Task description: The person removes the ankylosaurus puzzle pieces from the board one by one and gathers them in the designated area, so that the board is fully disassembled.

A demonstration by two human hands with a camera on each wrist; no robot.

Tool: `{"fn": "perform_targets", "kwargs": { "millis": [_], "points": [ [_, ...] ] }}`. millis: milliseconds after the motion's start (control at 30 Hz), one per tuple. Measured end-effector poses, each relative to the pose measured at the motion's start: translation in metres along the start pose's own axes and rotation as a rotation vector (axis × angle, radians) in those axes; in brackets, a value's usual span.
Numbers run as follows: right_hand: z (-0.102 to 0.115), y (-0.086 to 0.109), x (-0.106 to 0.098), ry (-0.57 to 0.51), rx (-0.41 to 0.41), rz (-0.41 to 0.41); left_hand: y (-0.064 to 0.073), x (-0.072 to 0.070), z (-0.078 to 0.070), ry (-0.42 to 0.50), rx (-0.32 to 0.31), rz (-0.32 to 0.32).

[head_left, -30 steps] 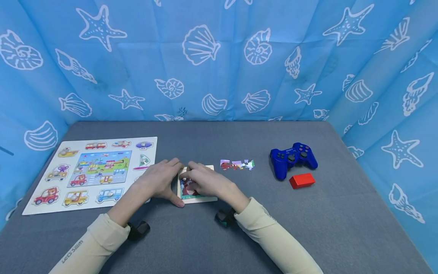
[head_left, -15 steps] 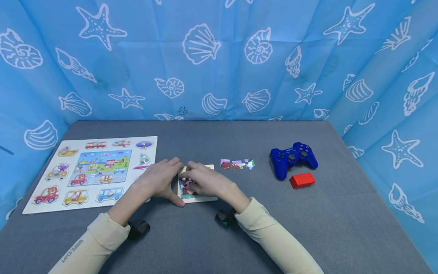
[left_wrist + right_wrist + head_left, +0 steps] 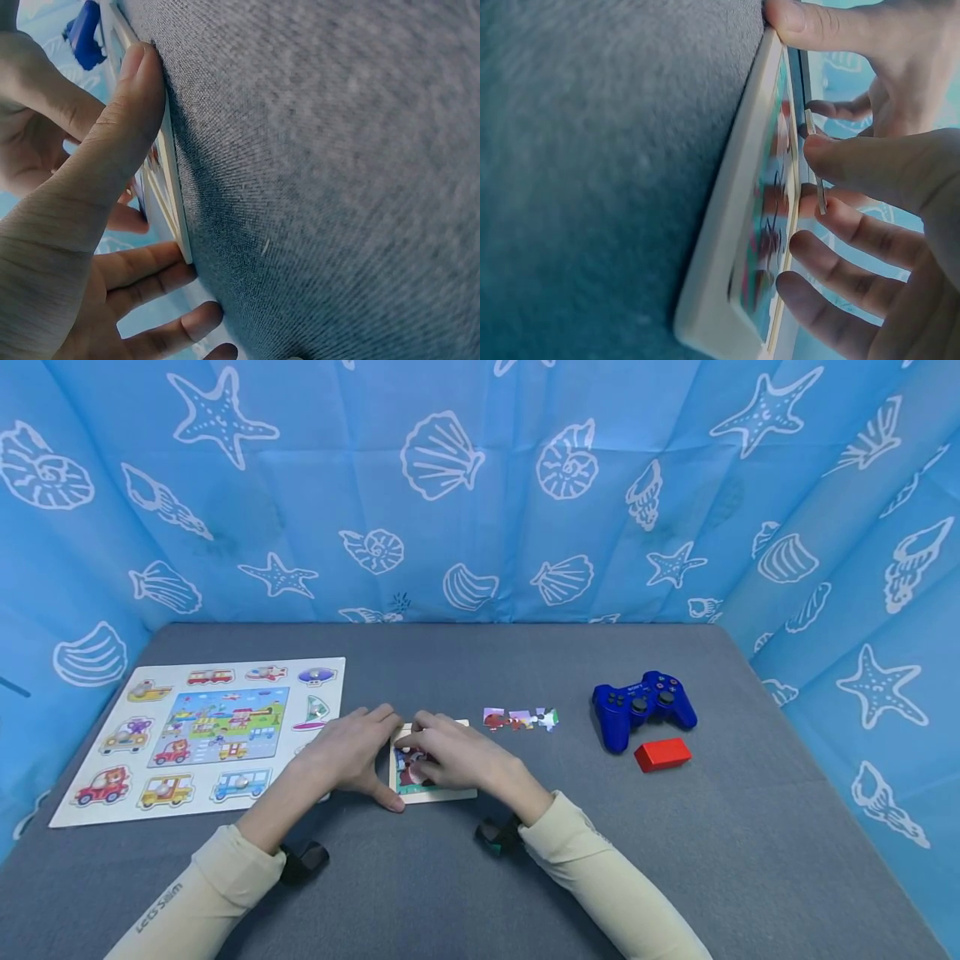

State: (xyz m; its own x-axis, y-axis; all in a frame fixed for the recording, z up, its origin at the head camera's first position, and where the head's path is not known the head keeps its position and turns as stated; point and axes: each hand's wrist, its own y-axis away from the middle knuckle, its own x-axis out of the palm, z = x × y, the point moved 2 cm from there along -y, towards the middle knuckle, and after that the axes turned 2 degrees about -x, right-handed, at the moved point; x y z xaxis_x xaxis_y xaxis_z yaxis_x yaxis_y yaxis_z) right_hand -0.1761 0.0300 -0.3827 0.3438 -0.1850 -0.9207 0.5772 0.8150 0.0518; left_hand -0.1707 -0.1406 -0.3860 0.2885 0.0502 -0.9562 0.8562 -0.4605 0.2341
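Note:
A small jigsaw puzzle tray (image 3: pixel 438 796) with a pale wooden rim lies flat on the grey cloth, partly filled with colourful pieces. My left hand (image 3: pixel 351 752) holds its left side, thumb at the near corner and fingers at the far one. Over the tray, my right hand (image 3: pixel 461 752) pinches a thin puzzle piece (image 3: pixel 817 161) between thumb and index finger, with the piece edge-on in the right wrist view. Its other fingers reach down close to the rim. The right hand hides much of the picture from the head view. Several loose puzzle pieces (image 3: pixel 520 719) lie right of the tray.
At the left lies a large white peg puzzle board (image 3: pixel 202 802) with vehicle pieces, close beside the left forearm. A blue game controller (image 3: pixel 643 706) and a red block (image 3: pixel 662 755) sit to the right. Behind the table hangs a blue shell-patterned curtain (image 3: pixel 510 527).
The right hand has shifted very slightly over the tray, still pinching the puzzle piece. The left hand and the tray stay in place.

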Motion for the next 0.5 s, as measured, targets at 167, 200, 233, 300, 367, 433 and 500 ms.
{"fn": "perform_targets", "kwargs": {
  "millis": [167, 200, 233, 300, 367, 433, 500],
  "points": [
    [-0.002, 0.003, -0.003, -0.018, 0.035, 0.005, 0.000, 0.000, 0.000, -0.008, 0.014, -0.016],
    [-0.003, 0.004, -0.004, -0.019, 0.040, 0.004, 0.000, 0.000, 0.000, -0.010, 0.017, -0.019],
    [-0.004, 0.004, -0.004, -0.018, 0.044, 0.005, 0.000, 0.000, 0.001, -0.010, 0.021, -0.023],
    [-0.005, 0.005, -0.005, -0.012, 0.052, 0.005, 0.000, 0.001, 0.001, -0.010, 0.025, -0.027],
    [-0.007, 0.006, -0.005, -0.005, 0.058, 0.003, 0.000, 0.001, 0.001, -0.010, 0.027, -0.029],
    [-0.009, 0.008, -0.006, 0.001, 0.067, 0.003, 0.000, 0.001, 0.001, -0.010, 0.026, -0.028],
    [-0.011, 0.009, -0.006, 0.009, 0.075, 0.003, -0.001, 0.001, 0.001, -0.010, 0.025, -0.024]
  ]
}}
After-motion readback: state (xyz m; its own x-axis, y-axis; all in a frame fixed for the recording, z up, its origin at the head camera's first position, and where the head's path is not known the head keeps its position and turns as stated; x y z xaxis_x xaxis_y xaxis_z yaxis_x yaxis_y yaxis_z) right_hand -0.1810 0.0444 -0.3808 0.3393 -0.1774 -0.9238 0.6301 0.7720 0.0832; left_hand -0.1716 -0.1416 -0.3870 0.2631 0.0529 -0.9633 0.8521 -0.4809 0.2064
